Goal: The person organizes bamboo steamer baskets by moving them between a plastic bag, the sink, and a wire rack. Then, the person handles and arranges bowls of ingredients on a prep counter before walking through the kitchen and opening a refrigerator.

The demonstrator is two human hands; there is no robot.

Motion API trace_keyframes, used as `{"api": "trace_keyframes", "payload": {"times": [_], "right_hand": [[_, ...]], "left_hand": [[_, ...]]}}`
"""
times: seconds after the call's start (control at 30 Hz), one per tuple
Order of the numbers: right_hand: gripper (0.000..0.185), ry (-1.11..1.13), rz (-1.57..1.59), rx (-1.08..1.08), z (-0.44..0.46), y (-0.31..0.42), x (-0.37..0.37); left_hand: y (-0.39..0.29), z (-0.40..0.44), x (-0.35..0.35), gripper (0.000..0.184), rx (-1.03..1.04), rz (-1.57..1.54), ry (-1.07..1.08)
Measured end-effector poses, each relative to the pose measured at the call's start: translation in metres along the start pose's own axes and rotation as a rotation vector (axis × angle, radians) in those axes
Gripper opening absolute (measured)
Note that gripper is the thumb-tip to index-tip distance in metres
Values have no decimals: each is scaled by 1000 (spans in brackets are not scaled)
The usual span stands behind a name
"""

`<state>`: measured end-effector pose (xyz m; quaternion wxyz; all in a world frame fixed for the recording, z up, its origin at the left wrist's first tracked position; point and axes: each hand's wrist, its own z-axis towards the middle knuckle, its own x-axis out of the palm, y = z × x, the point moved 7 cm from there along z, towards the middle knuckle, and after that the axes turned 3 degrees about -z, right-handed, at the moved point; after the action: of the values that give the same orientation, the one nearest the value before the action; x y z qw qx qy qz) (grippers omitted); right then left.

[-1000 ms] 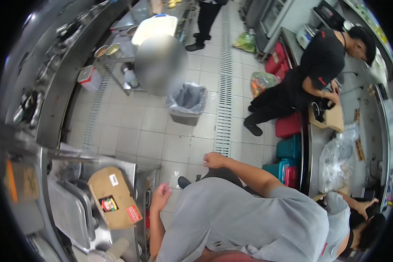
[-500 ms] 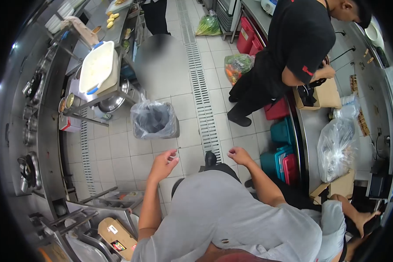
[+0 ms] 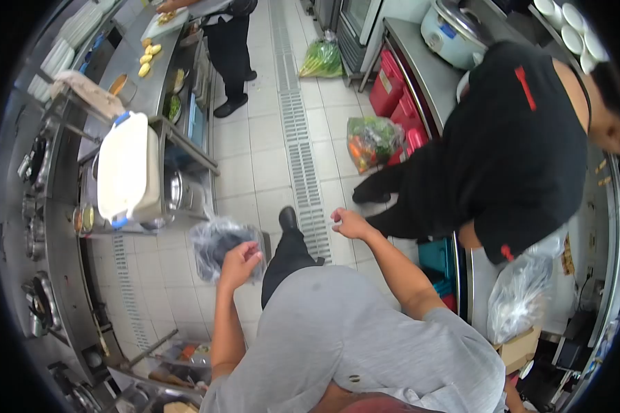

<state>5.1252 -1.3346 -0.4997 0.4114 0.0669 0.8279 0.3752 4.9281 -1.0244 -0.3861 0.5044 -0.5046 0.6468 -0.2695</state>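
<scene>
My left hand [image 3: 240, 266] hangs in front of me over the edge of a bin lined with clear plastic [image 3: 208, 242], its fingers loosely bent and apart, with nothing in them. Ahead on the other side, my right hand [image 3: 351, 224] is held over the floor near the drain grate [image 3: 297, 131]. Its fingers curl loosely with a gap at the thumb, and it holds nothing. Closest beyond it are the dark trousers of a co-worker [image 3: 517, 144] and a clear bag of mixed vegetables [image 3: 366, 143] on the floor.
A white tub [image 3: 125, 168] sits on the left shelf end, beside a counter with peeled potatoes [image 3: 145, 69]. Another person [image 3: 225, 62] stands ahead left. A bag of greens [image 3: 322, 58] lies by the drain. Red bins [image 3: 387, 86] and a rice cooker [image 3: 451, 36] line the right.
I have moved forward along the aisle: the lined bin is now beside my left hand, and the co-worker is closer on the right. The person ahead shows more fully. Both hands remain empty.
</scene>
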Motion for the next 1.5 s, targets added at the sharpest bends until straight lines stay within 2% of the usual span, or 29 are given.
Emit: {"api": "trace_keyframes", "payload": {"times": [0.1, 0.17, 0.27, 0.4, 0.53, 0.57, 0.63, 0.67, 0.77, 0.8, 0.9, 0.93, 1.0, 1.1, 1.13, 1.17, 1.23, 1.33, 1.37, 1.5], "right_hand": [[41, 58, -1, 154, 58, -12, -40], [47, 38, 3, 278, 87, -46, -55], [57, -74, 55, 421, 140, -70, -123], [61, -219, 273, 560, 189, -102, -183], [50, -165, 464, 606, 272, -154, -225], [49, -159, 417, 603, 290, -163, -230], [45, -162, 295, 546, 357, -176, -272], [50, -33, 251, 543, 394, -192, -280], [62, -160, 189, 369, 474, -136, -379], [75, -94, 205, 355, 508, -129, -406], [85, -163, 48, 197, 610, -91, -507], [87, -204, 7, 152, 645, -72, -542], [90, -337, -11, 8, 724, -52, -602], [83, -318, 91, -68, 813, 19, -697], [83, -383, 19, -98, 843, 32, -726], [84, -326, -38, -110, 871, 48, -755], [84, -281, -66, -98, 925, 70, -809], [85, -369, -274, -102, 1000, 109, -902], [90, -422, -303, -95, 1025, 116, -933], [90, -751, -299, -102, 1116, 134, -1060]], "left_hand": [[-12, 89, -15, 43, -30, -9, 59], [-57, 147, -30, 43, 22, -113, 126], [-132, 247, -62, 48, 172, 121, 164], [-224, 367, -73, 60, 237, 260, 225], [-292, 489, -45, 71, 362, 259, 297], [-303, 511, -39, 73, 403, 253, 298], [-330, 565, -35, 74, 351, 184, 271], [-337, 581, -39, 74, 302, 147, 259], [-360, 631, -65, 71, 177, 16, 201], [-364, 647, -76, 69, 152, 18, 177], [-359, 702, -116, 63, 89, -4, 116], [-361, 721, -131, 60, 123, 22, 54], [-352, 766, -153, 57, 112, -3, 23], [-352, 849, -183, 53, 92, -75, 14], [-358, 886, -194, 53, 112, -94, 17], [-365, 915, -198, 53, 119, -123, 27], [-406, 976, -209, 52, 186, -170, 84], [-479, 1049, -220, 51, 234, -265, 208], [-500, 1073, -226, 51, 255, -260, 222], [-568, 1159, -238, 52, 318, -218, 265]]}}
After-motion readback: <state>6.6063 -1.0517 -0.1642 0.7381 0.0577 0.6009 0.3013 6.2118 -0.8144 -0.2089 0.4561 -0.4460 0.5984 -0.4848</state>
